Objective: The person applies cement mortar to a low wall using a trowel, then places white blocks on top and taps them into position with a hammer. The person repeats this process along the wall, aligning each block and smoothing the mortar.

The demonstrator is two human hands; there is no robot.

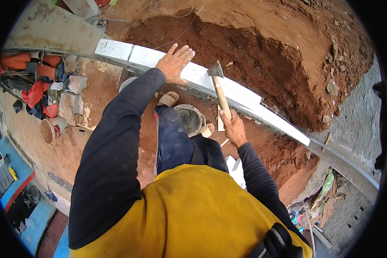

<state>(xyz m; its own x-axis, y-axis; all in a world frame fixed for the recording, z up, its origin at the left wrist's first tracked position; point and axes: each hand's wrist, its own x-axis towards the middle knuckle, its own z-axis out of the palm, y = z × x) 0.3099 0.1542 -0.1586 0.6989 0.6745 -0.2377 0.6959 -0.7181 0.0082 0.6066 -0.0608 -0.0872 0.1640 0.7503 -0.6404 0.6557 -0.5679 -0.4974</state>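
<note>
My left hand [174,63] is spread over a white block in the row of blocks [146,55] along a grey concrete ledge, its fingers stretched. My right hand [231,127] grips the wooden handle of a hatchet-like hammer [216,73], whose flat metal head appears over the blocks, touching or just above them; I cannot tell which. Below the row, a bucket of grey mortar [190,119] stands between my feet. Several white offcuts [235,172] lie behind my right forearm.
Beyond the blocks is an excavated bank of red earth [288,51]. At left are a pile of bags and rubble [34,92] and another bucket [49,129]. A grey wall [357,116] is at right. A thin string [180,36] crosses the dirt at the top.
</note>
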